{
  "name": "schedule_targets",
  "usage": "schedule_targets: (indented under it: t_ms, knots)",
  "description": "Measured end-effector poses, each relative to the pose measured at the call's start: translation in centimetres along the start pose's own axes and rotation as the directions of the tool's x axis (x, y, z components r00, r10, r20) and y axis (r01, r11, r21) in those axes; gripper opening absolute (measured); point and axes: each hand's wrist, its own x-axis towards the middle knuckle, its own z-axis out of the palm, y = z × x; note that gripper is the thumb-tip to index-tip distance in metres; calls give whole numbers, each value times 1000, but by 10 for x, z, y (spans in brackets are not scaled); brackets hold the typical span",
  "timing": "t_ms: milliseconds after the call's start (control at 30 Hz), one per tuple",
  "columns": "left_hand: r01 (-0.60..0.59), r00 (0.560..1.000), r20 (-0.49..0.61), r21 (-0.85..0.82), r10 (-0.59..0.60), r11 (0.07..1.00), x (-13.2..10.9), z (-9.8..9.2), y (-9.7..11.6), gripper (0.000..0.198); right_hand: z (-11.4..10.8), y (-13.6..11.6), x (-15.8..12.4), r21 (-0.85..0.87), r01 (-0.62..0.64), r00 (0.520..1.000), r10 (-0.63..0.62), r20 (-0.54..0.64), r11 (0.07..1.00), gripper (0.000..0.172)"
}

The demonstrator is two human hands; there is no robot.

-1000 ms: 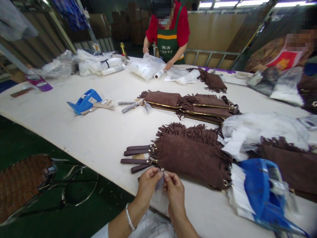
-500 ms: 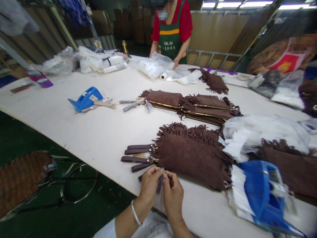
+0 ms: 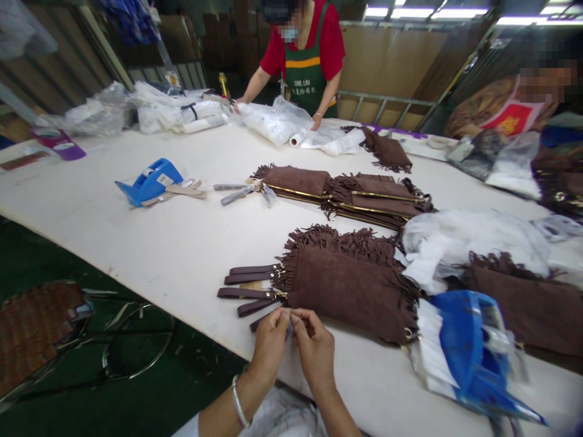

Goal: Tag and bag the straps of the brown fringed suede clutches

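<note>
My left hand [image 3: 269,343] and my right hand [image 3: 315,349] meet at the near table edge, fingertips pinched together on a small item between them that I cannot make out. A silver bangle sits on my left wrist. Just beyond my hands lies a stack of brown fringed suede pouches [image 3: 348,285] with dark wrist straps [image 3: 249,284] sticking out to the left. A dark strap end shows under my left fingers.
A blue tape dispenser [image 3: 469,352] lies at my right, another blue dispenser [image 3: 149,180] at far left. More brown pouches [image 3: 359,193] lie mid-table beside white plastic bags [image 3: 473,240]. A person in a green apron [image 3: 306,67] works across the table. A woven stool [image 3: 39,325] stands left of the table.
My hands have stayed pinched together on the small item, shifting slightly. The person across the table has stretched one arm out to the left.
</note>
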Motion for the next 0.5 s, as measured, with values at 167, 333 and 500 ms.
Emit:
schedule_targets:
  t_ms: [167,333,500]
  knots:
    - [88,994,79,-82,-82,993,-2,-3,0,26,-3,4,-2,-89,97,995,-97,-2,991,22]
    - [99,995,14,-82,-98,992,5,-2,-3,27,-10,12,4,105,12,992,-25,122,994,30]
    - [104,994,-39,32,-102,994,-4,-1,6,24,-12,9,-15,207,-32,995,13,96,978,31]
